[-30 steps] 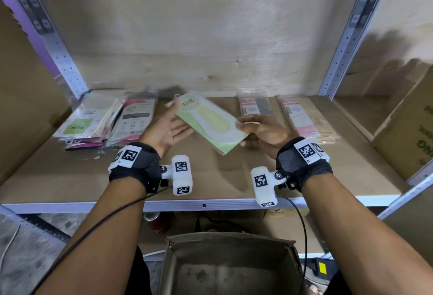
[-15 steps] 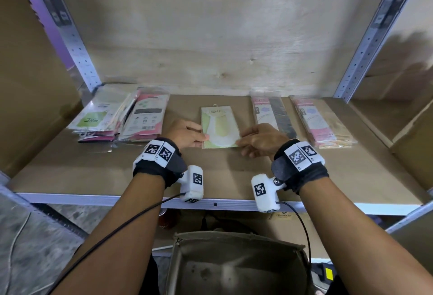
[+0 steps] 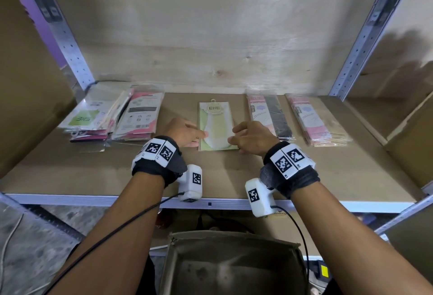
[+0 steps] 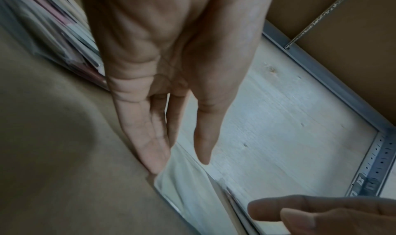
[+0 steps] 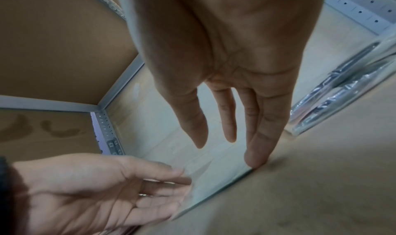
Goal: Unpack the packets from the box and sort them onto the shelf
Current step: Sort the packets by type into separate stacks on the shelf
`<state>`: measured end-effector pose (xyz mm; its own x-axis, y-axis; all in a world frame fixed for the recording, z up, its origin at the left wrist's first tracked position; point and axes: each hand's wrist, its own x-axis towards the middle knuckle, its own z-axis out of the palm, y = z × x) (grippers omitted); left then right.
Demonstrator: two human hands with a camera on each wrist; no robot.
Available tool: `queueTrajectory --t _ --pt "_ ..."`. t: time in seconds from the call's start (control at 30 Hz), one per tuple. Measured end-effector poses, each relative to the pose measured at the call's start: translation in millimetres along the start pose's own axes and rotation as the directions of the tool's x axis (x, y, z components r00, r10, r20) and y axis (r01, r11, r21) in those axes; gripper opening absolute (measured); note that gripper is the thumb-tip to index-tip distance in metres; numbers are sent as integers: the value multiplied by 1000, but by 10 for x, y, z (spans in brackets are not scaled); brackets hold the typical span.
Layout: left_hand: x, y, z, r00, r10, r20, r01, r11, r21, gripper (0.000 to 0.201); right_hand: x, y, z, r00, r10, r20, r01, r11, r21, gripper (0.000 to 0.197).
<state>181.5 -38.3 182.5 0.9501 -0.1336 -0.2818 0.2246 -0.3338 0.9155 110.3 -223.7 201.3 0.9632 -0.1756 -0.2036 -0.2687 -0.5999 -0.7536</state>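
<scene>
The green packet (image 3: 215,125) lies flat on the shelf (image 3: 328,172), about midway along its board, long axis running front to back, hanger hole at the far end toward the plywood back wall (image 3: 210,25). Its round badge reads "ENE", upright to someone facing the shelf. The left hand (image 3: 185,131) sits at the packet's near left edge, fingers nearly straight and fingertips touching that edge; the left wrist view shows the little finger down on the board at the corner. The right hand (image 3: 251,138) is at the packet's near right corner, fingers extended and loosely spread, one fingertip pressing the board right at the packet's edge. Neither hand is closed round anything.

Left of the green packet, a strip of bare board, then a pink packet (image 3: 138,116) with icons and a barcode, leaning on a loose stack (image 3: 91,118) whose top label shows "ENE" upside down. Right of the green packet stand two long narrow packets, one pink and black (image 3: 269,116), one pink and tan (image 3: 314,121), both parallel to it, their print too small to read. In front of the green packet the board is bare out to the metal front rail (image 3: 93,199). Below that rail, the open box (image 3: 234,264) sits close to the person.
</scene>
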Motion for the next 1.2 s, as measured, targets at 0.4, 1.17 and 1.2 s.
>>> queueTrajectory --t 0.4,1.17,1.2 --pt "141 -28 131 990 133 -50 -132 991 33 54 20 29 -3 998 -45 -35 42 996 -74 46" --pt "242 -53 147 984 176 -21 -173 979 104 63 55 51 20 997 -73 -33 71 995 -65 45" --pt "239 -50 136 983 179 -28 -175 979 108 65 45 43 15 996 -77 -36 75 995 -63 45"
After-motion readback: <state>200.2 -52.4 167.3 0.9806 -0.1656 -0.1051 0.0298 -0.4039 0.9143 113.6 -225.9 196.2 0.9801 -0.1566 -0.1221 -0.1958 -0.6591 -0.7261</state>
